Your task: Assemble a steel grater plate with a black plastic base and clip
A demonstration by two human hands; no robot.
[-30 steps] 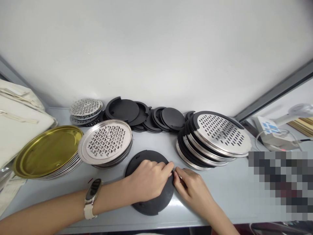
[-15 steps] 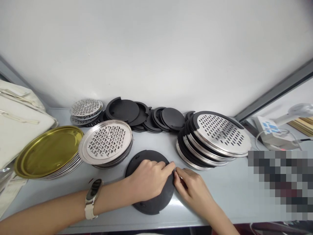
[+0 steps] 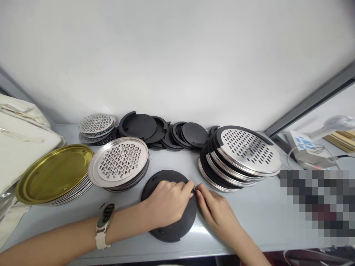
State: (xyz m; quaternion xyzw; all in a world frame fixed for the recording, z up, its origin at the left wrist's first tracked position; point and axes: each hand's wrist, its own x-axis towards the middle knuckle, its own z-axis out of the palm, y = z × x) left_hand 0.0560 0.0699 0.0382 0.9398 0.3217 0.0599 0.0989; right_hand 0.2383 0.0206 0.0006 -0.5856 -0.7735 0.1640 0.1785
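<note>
A round black disc lies flat on the table near the front. My left hand, with a watch on its wrist, rests over the disc, its fingers curled closed toward the right rim. From the right, my right hand meets it there, thumb and forefinger pinched together. A tiny, thin, shiny piece shows between the fingertips of both hands; its kind is too small to tell. The curled fingers of my left hand hide part of what they grip.
A grater-plate stack and gold lids stand left. Smaller grater discs and black round parts line the wall. Black-rimmed grater plates rise to the right, near a white device. A cream bag is far left.
My left fingertips have drawn slightly back to the left. My right thumb and forefinger have closed nearer together and shifted a little left and up. The disc stays in place.
</note>
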